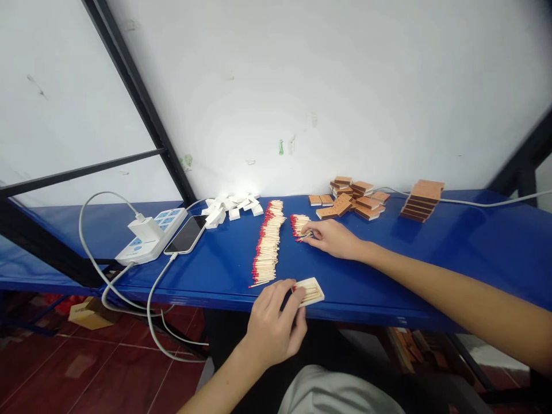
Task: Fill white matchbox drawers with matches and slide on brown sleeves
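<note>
My left hand grips a small white matchbox tray partly filled with matches, at the near edge of the blue table. My right hand reaches forward, its fingers pinched on a few matches from a small bunch of red-tipped matches. A long row of red-tipped matches lies to the left of that bunch.
White inner trays are heaped at the back. Brown matchbox sleeves lie scattered, with a stack of sleeves to the right. A phone and a power strip with cables sit at the left. A wall rises behind.
</note>
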`<action>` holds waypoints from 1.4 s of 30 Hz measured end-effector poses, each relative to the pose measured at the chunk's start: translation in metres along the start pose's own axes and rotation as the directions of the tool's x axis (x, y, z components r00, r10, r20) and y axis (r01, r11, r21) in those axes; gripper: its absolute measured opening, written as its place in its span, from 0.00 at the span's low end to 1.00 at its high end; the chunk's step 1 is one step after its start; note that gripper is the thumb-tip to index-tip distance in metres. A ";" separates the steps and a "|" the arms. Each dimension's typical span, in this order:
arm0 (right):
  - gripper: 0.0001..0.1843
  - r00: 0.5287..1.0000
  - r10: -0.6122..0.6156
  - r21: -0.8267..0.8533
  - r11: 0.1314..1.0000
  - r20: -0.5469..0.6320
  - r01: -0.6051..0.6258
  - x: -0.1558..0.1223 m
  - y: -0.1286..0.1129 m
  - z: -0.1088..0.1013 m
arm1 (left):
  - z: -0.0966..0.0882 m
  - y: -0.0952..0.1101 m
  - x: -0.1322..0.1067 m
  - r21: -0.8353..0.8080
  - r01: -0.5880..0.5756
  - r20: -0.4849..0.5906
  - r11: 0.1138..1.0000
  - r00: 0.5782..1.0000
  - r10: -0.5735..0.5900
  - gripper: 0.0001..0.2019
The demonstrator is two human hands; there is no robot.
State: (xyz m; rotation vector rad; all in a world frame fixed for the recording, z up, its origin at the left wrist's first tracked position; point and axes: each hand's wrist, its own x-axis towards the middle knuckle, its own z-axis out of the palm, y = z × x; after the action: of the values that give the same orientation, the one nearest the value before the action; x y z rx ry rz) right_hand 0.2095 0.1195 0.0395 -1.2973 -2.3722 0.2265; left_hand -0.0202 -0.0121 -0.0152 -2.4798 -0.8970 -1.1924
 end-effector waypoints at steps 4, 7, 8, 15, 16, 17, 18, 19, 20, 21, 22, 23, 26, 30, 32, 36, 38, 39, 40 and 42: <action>0.12 1.000 0.002 -0.058 0.998 0.026 -0.001 0.000 0.001 -0.004 | 0.000 0.000 0.001 0.003 0.003 -0.005 1.000 1.000 -0.003 0.14; 0.10 0.999 -0.014 -0.075 0.997 0.039 0.017 -0.001 0.001 -0.008 | 0.000 0.000 0.002 0.007 0.003 -0.012 1.000 1.000 -0.003 0.15; 0.10 0.999 -0.015 -0.080 0.997 0.043 0.019 -0.001 0.000 -0.009 | 0.000 0.000 0.002 0.006 0.002 -0.012 1.000 1.000 -0.002 0.15; 0.08 0.997 0.000 -0.109 0.994 0.072 0.007 -0.001 -0.003 -0.011 | 0.001 0.000 0.002 0.006 -0.001 -0.003 1.000 1.000 0.001 0.15; 0.08 0.998 0.000 -0.111 0.994 0.069 0.007 -0.001 -0.002 -0.011 | 0.001 -0.001 0.002 0.003 0.000 -0.001 1.000 1.000 0.000 0.15; 0.08 0.998 0.000 -0.110 0.994 0.067 0.007 -0.001 -0.002 -0.011 | 0.001 -0.001 0.001 0.000 0.002 0.001 1.000 1.000 -0.002 0.15; 0.08 0.998 0.000 -0.108 0.994 0.065 0.007 -0.001 -0.002 -0.011 | 0.001 -0.001 0.001 -0.003 0.003 0.002 1.000 1.000 -0.003 0.15; 0.08 0.998 0.000 -0.104 0.995 0.062 0.007 -0.002 -0.002 -0.011 | 0.001 -0.001 0.001 -0.005 0.003 0.001 1.000 1.000 -0.003 0.15; 0.08 0.998 -0.001 -0.098 0.995 0.058 0.007 -0.002 -0.002 -0.011 | 0.001 0.000 0.001 -0.006 0.002 -0.001 1.000 1.000 -0.002 0.15; 0.08 0.999 -0.003 -0.092 0.996 0.055 0.008 -0.002 -0.003 -0.011 | 0.001 0.000 0.001 -0.006 -0.001 -0.004 1.000 1.000 0.001 0.15; 0.08 0.999 -0.006 -0.086 0.996 0.052 0.010 -0.003 -0.003 -0.011 | 0.000 0.000 0.001 -0.004 -0.003 -0.007 1.000 1.000 0.003 0.15; 0.08 0.999 -0.009 -0.081 0.997 0.050 0.013 -0.003 -0.004 -0.010 | 0.000 0.000 0.001 -0.002 -0.004 -0.008 1.000 1.000 0.004 0.15; 0.09 0.999 -0.024 -0.076 0.997 0.048 0.027 -0.003 -0.005 -0.009 | 0.001 0.000 0.002 0.005 0.003 -0.010 1.000 1.000 -0.003 0.15; 0.09 0.998 -0.048 -0.059 0.997 0.027 0.050 -0.003 -0.005 -0.008 | 0.001 0.000 0.002 0.002 0.004 -0.013 1.000 1.000 -0.004 0.15; 0.10 0.998 -0.067 -0.043 0.997 0.014 0.068 -0.003 -0.006 -0.008 | 0.001 0.000 0.001 0.000 0.001 -0.011 1.000 1.000 -0.001 0.15; 0.09 0.998 -0.054 -0.073 0.996 0.028 0.056 -0.004 -0.009 -0.011 | 0.001 -0.001 0.001 -0.007 0.003 0.001 1.000 1.000 -0.003 0.15; 0.06 0.999 -0.009 -0.114 0.993 0.036 0.013 -0.004 -0.011 -0.013 | 0.001 -0.001 0.000 -0.011 0.003 0.002 1.000 1.000 -0.003 0.15; 0.04 0.999 0.013 -0.129 0.992 0.042 -0.007 -0.004 -0.012 -0.014 | 0.001 -0.001 0.000 -0.012 0.002 0.002 1.000 1.000 -0.002 0.15; 0.03 0.998 0.029 -0.137 0.990 0.051 -0.021 -0.005 -0.013 -0.015 | 0.001 -0.001 0.000 -0.013 0.002 0.003 1.000 1.000 -0.002 0.15; 0.02 0.996 0.042 -0.136 0.990 0.074 -0.031 -0.005 -0.014 -0.017 | 0.002 -0.001 0.000 -0.013 0.003 0.004 1.000 1.000 -0.003 0.15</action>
State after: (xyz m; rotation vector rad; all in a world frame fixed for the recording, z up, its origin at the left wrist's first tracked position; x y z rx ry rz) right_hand 0.2083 0.1064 0.0579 -1.4184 -2.4667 0.1311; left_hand -0.0200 -0.0105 -0.0164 -2.4930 -0.8972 -1.1985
